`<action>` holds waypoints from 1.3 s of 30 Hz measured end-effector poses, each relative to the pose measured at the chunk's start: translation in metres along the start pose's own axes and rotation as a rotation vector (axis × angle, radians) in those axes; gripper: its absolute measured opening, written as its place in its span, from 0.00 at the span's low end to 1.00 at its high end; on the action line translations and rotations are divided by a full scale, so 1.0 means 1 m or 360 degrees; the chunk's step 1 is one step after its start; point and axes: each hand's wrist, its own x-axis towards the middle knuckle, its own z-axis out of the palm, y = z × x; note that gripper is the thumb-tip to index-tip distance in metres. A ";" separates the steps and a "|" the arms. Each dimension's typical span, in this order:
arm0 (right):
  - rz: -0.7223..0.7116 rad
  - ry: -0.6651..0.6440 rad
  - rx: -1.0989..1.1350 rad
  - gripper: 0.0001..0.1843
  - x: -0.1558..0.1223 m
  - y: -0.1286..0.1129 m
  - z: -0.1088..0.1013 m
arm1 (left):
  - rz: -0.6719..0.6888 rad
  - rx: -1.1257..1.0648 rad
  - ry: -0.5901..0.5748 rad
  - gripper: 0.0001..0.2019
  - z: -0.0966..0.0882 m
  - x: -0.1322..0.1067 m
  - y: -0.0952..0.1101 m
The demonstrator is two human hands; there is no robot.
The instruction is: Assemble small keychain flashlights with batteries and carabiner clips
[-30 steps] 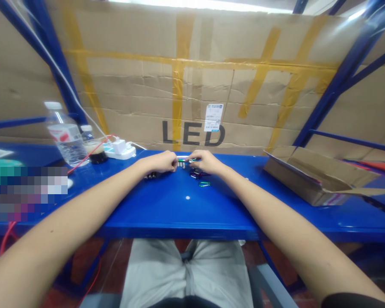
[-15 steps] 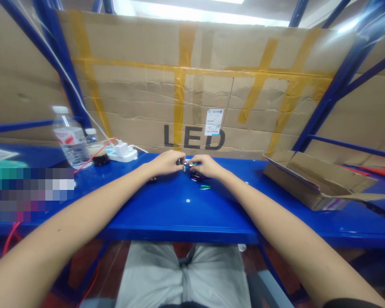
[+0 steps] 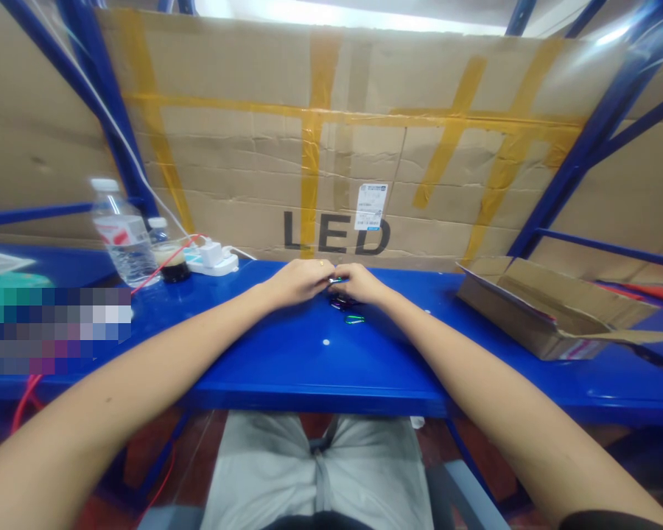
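Observation:
Both my arms reach forward over a blue metal table [image 3: 320, 368]. My left hand [image 3: 298, 282] and my right hand [image 3: 360, 284] meet at the far middle of the table, fingers curled and pinched together round small metal clips that I cannot make out clearly. Just in front of my right hand lie loose coloured clips, one purple [image 3: 342, 302] and one green [image 3: 355, 319]. A small white dot [image 3: 325, 341] sits on the tabletop nearer to me.
A water bottle [image 3: 118, 235], a small dark-filled cup [image 3: 169, 261] and a white power strip [image 3: 213, 259] with a red cable stand at the back left. An open flat cardboard box [image 3: 552, 305] lies at the right. Taped cardboard marked LED [image 3: 337, 232] walls the back.
My hands have drawn closer together until they touch. The dark pieces that lay by my left hand a second ago are no longer visible. The view shifted slightly.

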 end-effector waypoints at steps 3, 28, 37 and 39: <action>0.0028 -0.0003 0.0093 0.10 0.000 0.000 0.000 | -0.0020 -0.0047 0.0035 0.08 0.000 0.000 0.001; 0.0407 0.0121 0.0815 0.16 -0.002 -0.017 -0.009 | -0.0376 -0.0055 -0.0669 0.13 -0.002 -0.004 -0.003; 0.0426 -0.0197 0.0460 0.14 -0.004 -0.026 -0.003 | -0.0516 -0.0255 -0.0684 0.11 -0.006 -0.007 -0.017; 0.0391 -0.0211 0.0460 0.14 -0.004 -0.027 -0.002 | -0.0478 -0.0289 -0.0692 0.11 -0.005 -0.007 -0.018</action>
